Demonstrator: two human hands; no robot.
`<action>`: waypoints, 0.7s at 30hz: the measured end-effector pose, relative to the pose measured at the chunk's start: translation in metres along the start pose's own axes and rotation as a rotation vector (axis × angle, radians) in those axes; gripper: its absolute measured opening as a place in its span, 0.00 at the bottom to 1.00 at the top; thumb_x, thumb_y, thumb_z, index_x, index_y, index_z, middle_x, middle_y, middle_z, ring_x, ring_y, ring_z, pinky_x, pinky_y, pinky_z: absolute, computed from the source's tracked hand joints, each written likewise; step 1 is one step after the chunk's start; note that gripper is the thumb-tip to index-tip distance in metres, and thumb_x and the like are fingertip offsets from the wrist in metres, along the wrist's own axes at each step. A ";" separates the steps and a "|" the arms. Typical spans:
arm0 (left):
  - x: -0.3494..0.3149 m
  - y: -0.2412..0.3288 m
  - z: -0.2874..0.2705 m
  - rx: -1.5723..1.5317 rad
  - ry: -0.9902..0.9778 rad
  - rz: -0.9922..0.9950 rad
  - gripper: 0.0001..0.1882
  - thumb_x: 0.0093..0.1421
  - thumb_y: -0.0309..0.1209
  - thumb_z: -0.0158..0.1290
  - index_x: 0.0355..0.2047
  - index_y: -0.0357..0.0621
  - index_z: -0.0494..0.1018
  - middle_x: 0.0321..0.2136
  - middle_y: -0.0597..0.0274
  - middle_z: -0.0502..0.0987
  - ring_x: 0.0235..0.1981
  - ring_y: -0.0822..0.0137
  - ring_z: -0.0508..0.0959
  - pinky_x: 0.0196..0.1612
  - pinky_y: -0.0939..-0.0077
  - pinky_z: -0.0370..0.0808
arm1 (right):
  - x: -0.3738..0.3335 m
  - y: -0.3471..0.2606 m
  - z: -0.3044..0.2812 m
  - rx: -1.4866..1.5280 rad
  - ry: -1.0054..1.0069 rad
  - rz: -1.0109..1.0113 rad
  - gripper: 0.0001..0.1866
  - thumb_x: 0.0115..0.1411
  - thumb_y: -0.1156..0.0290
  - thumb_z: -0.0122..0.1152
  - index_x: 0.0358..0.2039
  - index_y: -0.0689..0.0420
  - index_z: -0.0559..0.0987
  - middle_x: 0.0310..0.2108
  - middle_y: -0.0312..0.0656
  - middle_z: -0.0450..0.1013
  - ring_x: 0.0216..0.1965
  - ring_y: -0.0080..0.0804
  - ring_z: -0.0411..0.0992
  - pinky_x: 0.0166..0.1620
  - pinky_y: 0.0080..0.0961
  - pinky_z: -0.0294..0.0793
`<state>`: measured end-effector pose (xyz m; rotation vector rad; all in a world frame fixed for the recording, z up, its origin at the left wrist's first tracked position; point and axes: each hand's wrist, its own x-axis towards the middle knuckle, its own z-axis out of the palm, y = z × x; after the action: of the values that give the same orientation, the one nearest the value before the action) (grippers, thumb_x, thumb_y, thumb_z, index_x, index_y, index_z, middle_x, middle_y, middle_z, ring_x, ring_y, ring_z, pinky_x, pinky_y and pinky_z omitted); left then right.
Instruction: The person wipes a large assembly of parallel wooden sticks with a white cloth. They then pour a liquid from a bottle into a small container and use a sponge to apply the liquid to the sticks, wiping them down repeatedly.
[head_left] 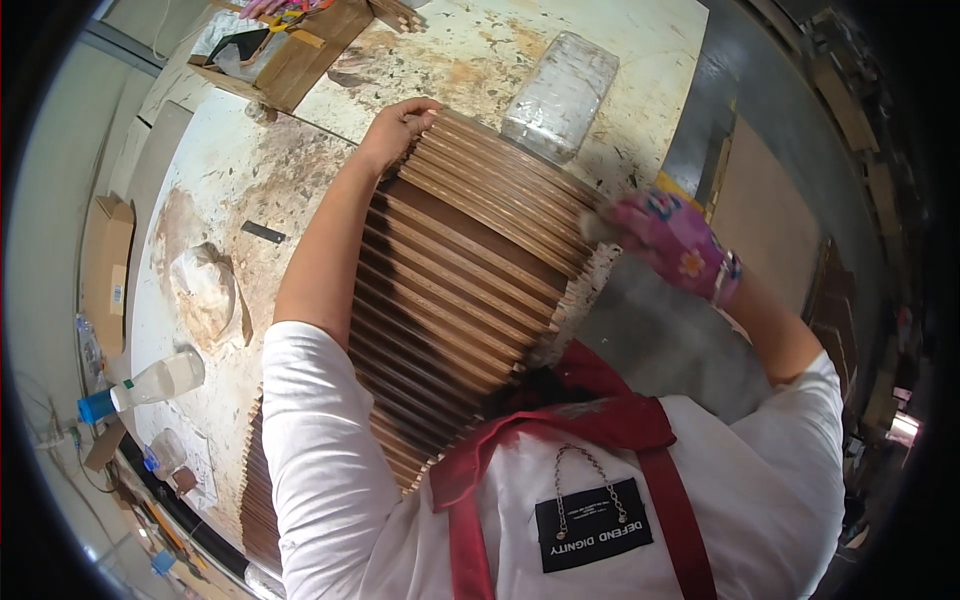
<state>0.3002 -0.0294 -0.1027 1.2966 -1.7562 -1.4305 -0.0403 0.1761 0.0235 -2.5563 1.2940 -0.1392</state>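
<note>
Brown wooden strips (460,270) lie side by side in a wide ridged stack in front of me, their ends in uneven rows. A block of the strips (510,185) at the far side sits pressed close together. My bare left hand (400,135) is closed around the far left corner of that block. At its right end is my right hand (675,240), in a pink and purple flowered glove, fingers curled and smeared by motion. A pale, blurred thing shows at its fingertips, touching or very near the strip ends; its kind cannot be made out.
A clear plastic-wrapped block (562,90) lies just beyond the strips. On the stained table (300,175) are a cardboard box of tools (300,65), a small dark flat piece (263,232), a crumpled whitish bag (205,290) and a plastic bottle (165,378). More strips (258,490) lie lower left.
</note>
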 end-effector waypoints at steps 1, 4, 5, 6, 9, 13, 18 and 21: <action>0.002 -0.002 -0.003 -0.021 -0.032 0.021 0.12 0.63 0.27 0.54 0.47 0.42 0.77 0.34 0.68 0.76 0.36 0.74 0.72 0.43 0.79 0.70 | 0.024 -0.004 0.004 -0.119 0.199 -0.121 0.20 0.57 0.74 0.59 0.51 0.54 0.74 0.38 0.44 0.74 0.37 0.36 0.75 0.36 0.32 0.74; 0.004 0.005 -0.004 -0.084 -0.122 -0.065 0.14 0.64 0.31 0.54 0.50 0.44 0.75 0.36 0.71 0.76 0.32 0.79 0.71 0.34 0.85 0.69 | 0.123 0.007 0.066 0.608 0.440 -0.147 0.21 0.58 0.71 0.58 0.54 0.54 0.73 0.40 0.44 0.74 0.38 0.35 0.75 0.40 0.31 0.76; 0.004 0.005 -0.005 -0.101 -0.123 -0.072 0.14 0.64 0.31 0.54 0.50 0.45 0.75 0.35 0.72 0.76 0.28 0.81 0.69 0.30 0.86 0.67 | 0.149 0.002 0.071 0.769 0.363 -0.083 0.21 0.59 0.70 0.58 0.54 0.54 0.72 0.40 0.43 0.74 0.38 0.34 0.75 0.40 0.29 0.76; 0.006 0.004 -0.004 -0.103 -0.118 -0.063 0.14 0.64 0.31 0.54 0.50 0.46 0.75 0.34 0.72 0.75 0.27 0.81 0.68 0.29 0.85 0.66 | 0.173 0.000 0.075 0.925 0.302 -0.001 0.21 0.59 0.69 0.58 0.53 0.55 0.72 0.40 0.42 0.74 0.38 0.33 0.74 0.39 0.26 0.77; 0.011 -0.014 -0.009 -0.114 -0.112 -0.011 0.14 0.64 0.30 0.53 0.50 0.46 0.75 0.31 0.73 0.74 0.25 0.82 0.66 0.27 0.85 0.64 | 0.205 -0.022 0.071 1.223 0.002 0.588 0.18 0.62 0.67 0.55 0.51 0.59 0.74 0.39 0.39 0.74 0.37 0.29 0.74 0.36 0.22 0.76; -0.002 0.007 -0.007 0.050 -0.096 0.000 0.15 0.65 0.32 0.52 0.52 0.47 0.73 0.33 0.69 0.75 0.31 0.79 0.73 0.32 0.84 0.71 | 0.154 -0.015 0.083 -0.098 0.289 -0.261 0.12 0.61 0.63 0.56 0.43 0.54 0.76 0.34 0.36 0.74 0.30 0.30 0.75 0.34 0.30 0.76; -0.023 0.008 -0.039 0.000 -0.131 -0.146 0.20 0.67 0.40 0.50 0.56 0.49 0.69 0.36 0.71 0.72 0.31 0.80 0.71 0.31 0.84 0.70 | 0.187 0.002 0.075 0.235 0.285 -0.042 0.20 0.60 0.65 0.57 0.52 0.54 0.74 0.42 0.43 0.74 0.40 0.41 0.75 0.40 0.34 0.76; -0.031 0.005 -0.042 0.001 -0.255 -0.231 0.20 0.67 0.40 0.50 0.55 0.47 0.69 0.34 0.72 0.72 0.30 0.79 0.70 0.30 0.85 0.69 | 0.201 -0.003 0.077 0.054 0.324 -0.045 0.20 0.59 0.69 0.58 0.52 0.56 0.73 0.40 0.44 0.74 0.37 0.43 0.75 0.37 0.33 0.76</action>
<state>0.3462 -0.0201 -0.0799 1.4062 -1.8111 -1.7928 0.0974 0.0320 -0.0572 -2.5930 1.3172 -0.6115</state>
